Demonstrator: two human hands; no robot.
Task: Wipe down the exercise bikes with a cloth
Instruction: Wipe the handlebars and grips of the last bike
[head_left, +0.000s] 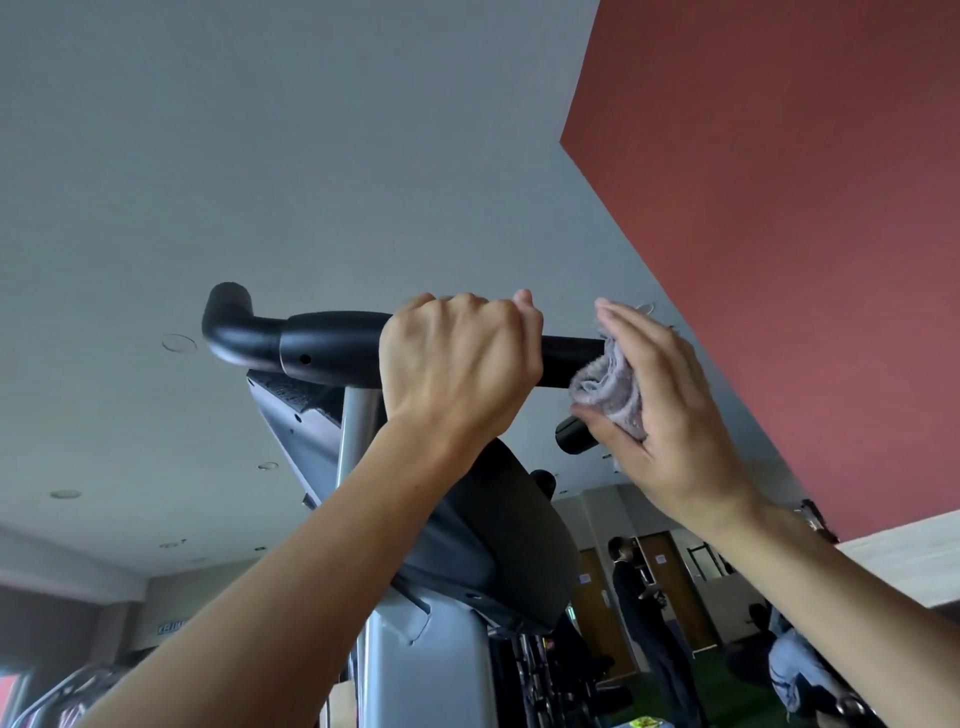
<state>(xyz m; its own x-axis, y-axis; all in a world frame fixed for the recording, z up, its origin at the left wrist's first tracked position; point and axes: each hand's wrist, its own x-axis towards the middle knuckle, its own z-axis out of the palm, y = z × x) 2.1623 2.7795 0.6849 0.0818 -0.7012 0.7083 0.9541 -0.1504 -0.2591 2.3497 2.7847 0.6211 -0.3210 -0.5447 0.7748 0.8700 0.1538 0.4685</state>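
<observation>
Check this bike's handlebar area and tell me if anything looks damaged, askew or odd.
Nothing stands out. The left hand grips the black handlebar, which looks intact, and the right hand presses a bunched grey cloth round the bar. The console below shows no visible damage.

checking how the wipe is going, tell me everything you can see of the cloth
The cloth is a small grey-lilac towel-like rag with a fuzzy nap, bunched into folds. The right hand holds it wrapped against the black handlebar, just right of the left hand gripping the bar. Most of it is hidden under the palm.
</observation>
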